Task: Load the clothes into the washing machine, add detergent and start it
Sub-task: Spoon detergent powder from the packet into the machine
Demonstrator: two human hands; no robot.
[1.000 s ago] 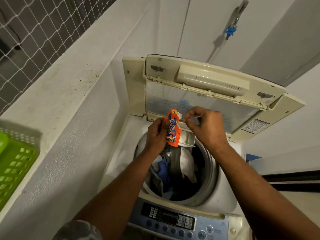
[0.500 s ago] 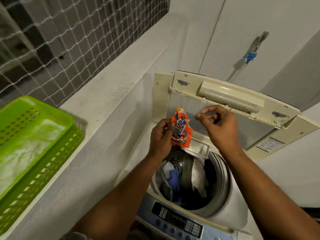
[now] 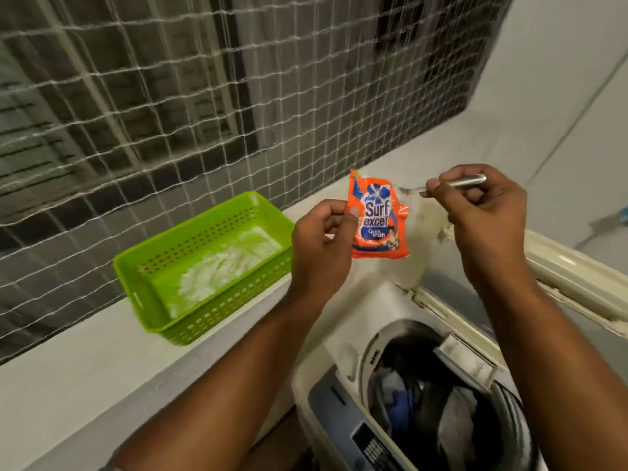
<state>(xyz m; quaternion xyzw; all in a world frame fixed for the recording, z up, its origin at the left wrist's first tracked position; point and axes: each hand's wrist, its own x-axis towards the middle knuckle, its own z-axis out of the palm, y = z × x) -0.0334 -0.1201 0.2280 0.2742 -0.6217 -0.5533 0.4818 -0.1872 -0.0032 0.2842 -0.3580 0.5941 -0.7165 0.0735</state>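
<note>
My left hand [image 3: 323, 246] pinches the left edge of a small orange detergent sachet [image 3: 377, 219] and holds it upright above the ledge. To its right, my right hand [image 3: 482, 212] grips a thin silvery metal tool [image 3: 467, 180] whose tip points at the sachet's top. Below both arms is the top-loading washing machine [image 3: 343, 334] with its lid [image 3: 571, 277] raised. Clothes [image 3: 452, 413] in white, blue and dark colours fill the drum. A pale detergent drawer [image 3: 465, 355] sits at the drum's back rim.
A green perforated basket [image 3: 210, 300] with white residue inside stands on the white ledge [image 3: 85, 362] left of the machine. White netting [image 3: 204, 96] covers the window grille behind it. The blue control panel [image 3: 339, 413] runs along the machine's near edge.
The view has swung left and up towards the ledge and basket. Both hands rose away from the drum, and the metal tool now shows in my right hand.
</note>
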